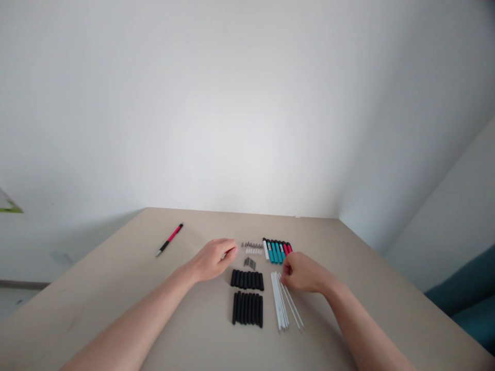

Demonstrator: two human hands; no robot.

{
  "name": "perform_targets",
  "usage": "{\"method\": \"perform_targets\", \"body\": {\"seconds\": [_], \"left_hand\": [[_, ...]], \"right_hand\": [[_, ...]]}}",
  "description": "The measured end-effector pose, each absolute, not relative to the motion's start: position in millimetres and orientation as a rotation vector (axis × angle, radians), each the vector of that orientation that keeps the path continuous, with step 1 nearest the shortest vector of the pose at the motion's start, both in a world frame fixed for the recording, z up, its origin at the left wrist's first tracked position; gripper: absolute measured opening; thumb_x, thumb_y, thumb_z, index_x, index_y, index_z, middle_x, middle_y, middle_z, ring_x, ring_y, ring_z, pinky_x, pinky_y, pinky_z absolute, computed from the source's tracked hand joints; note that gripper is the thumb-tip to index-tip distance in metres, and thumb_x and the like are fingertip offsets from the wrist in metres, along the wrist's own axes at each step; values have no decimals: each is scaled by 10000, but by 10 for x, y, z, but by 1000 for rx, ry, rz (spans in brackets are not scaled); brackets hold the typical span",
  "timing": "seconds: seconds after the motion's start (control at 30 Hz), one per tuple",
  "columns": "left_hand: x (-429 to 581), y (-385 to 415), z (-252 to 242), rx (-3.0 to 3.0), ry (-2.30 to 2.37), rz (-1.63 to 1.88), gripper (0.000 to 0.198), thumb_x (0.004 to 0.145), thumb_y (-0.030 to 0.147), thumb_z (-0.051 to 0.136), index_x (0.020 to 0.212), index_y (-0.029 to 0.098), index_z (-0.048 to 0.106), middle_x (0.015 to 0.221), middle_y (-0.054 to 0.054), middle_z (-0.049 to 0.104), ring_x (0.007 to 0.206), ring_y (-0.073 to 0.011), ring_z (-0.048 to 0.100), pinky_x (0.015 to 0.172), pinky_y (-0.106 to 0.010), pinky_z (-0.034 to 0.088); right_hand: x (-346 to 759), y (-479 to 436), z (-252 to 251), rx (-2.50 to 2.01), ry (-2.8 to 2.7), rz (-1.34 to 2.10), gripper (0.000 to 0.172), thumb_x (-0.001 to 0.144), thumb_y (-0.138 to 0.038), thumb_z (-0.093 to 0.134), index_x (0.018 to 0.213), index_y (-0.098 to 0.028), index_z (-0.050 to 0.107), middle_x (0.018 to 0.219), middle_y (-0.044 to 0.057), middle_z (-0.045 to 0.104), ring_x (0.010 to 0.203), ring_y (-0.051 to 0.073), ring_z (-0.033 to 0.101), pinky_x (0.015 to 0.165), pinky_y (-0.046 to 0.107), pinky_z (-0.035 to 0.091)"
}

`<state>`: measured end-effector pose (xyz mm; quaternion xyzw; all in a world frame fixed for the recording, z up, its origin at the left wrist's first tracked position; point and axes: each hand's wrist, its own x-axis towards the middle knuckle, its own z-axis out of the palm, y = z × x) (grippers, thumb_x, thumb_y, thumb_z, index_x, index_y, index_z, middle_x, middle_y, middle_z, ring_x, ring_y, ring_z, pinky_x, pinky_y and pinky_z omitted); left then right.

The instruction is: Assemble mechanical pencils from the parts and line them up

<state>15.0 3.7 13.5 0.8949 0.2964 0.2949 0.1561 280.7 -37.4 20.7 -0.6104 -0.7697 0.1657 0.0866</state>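
Observation:
My left hand (214, 257) rests on the beige table (116, 288) with its fingers curled into a pinch on something small I cannot make out, left of the small metal tips (251, 245). My right hand (301, 272) is closed, its fingers pinched at the top ends of the white refill tubes (281, 308). Between the hands lie two rows of black grip sleeves (247, 281) (247, 309). Behind them are small white parts (253, 251), small springs (249, 263) and a row of white, teal and red pen barrels (277, 250).
One assembled red and black pen (169, 240) lies apart at the far left of the table. A white wall stands behind the table. A teal seat (467, 304) shows at the right edge.

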Motion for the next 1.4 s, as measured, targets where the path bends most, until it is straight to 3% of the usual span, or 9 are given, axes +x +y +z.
{"method": "perform_targets", "body": {"seconds": [0.2, 0.43, 0.73, 1.03, 1.4], "left_hand": [[150, 57, 101, 2581, 849, 818, 209, 867, 162, 380, 680, 167, 474, 611, 41, 431, 584, -93, 378, 589, -215, 310], [171, 29, 121, 2620, 825, 807, 253, 914, 206, 362, 797, 168, 583, 718, -6, 575, 664, -109, 494, 642, -215, 382], [215, 8, 131, 2616, 692, 754, 219, 939, 279, 419, 920, 177, 612, 844, -39, 644, 790, -140, 586, 729, -229, 434], [239, -15, 132, 2646, 630, 722, 208, 937, 279, 429, 889, 187, 610, 811, -24, 622, 768, -133, 566, 717, -219, 410], [155, 70, 112, 2582, 866, 881, 234, 949, 296, 392, 898, 184, 592, 757, 0, 598, 687, -108, 530, 647, -204, 401]], "right_hand": [[2854, -357, 151, -1845, -2291, 496, 113, 580, -98, 583, 538, -162, 666, 550, 48, 649, 538, 161, 583, 460, 215, 312], [2790, -357, 240, -1833, -2261, 310, 126, 589, -96, 565, 488, -166, 592, 481, 5, 571, 477, 118, 500, 458, 215, 266], [2468, -501, 400, -1255, -2256, 199, 95, 728, -119, 544, 710, -194, 598, 647, -21, 631, 593, 105, 536, 583, 204, 349], [2266, -478, 314, -1120, -2303, 46, 98, 836, -196, 559, 760, -209, 620, 691, 6, 625, 663, 143, 516, 584, 236, 337], [2524, -416, 328, -1243, -2144, 46, 116, 837, -195, 545, 791, -196, 652, 714, 34, 635, 740, 174, 521, 628, 261, 378]]}}
